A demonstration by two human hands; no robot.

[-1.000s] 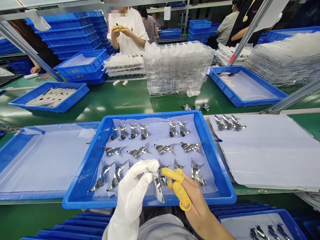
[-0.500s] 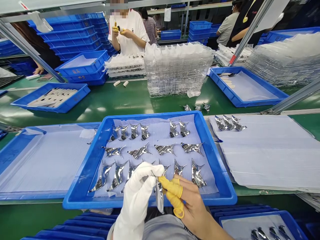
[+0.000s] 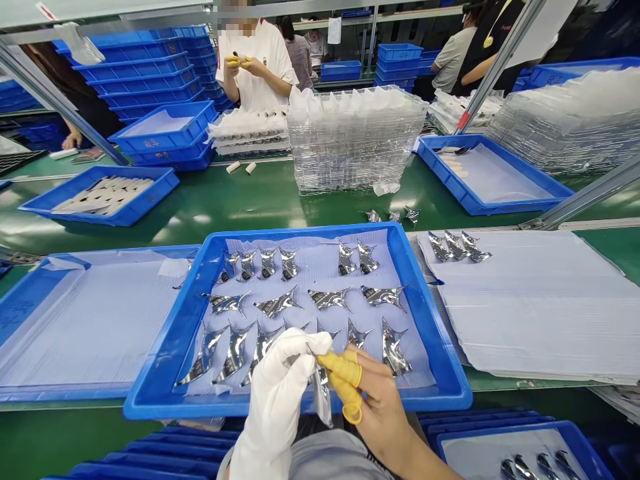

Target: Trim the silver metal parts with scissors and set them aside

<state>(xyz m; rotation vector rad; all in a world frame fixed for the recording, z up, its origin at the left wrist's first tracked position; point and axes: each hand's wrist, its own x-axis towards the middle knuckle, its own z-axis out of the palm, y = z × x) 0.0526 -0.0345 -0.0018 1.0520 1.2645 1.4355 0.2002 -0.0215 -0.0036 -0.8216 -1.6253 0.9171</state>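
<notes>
A shiny formed foil piece point(image 3: 323, 397) is hanging from the fingertips over the blue plastic tray point(image 3: 193, 407); the white-gloved left hand point(image 3: 277, 393) and the right hand point(image 3: 375, 407), wearing yellow finger cots point(image 3: 340, 377), are both clenched, pinching its top edge as the step in hand. Rows of matching foil pieces point(image 3: 330, 299) are lying on the tray's pale liner point(image 3: 310, 267); three more are resting on a white sheet point(image 3: 535, 307) beside the tray, on the green bench point(image 3: 270, 207).

A white-gloved left hand point(image 3: 275, 393) and finger-cotted right hand point(image 3: 380, 407) pinch a shiny foil piece point(image 3: 323, 397) above a blue tray point(image 3: 440, 393).
</notes>
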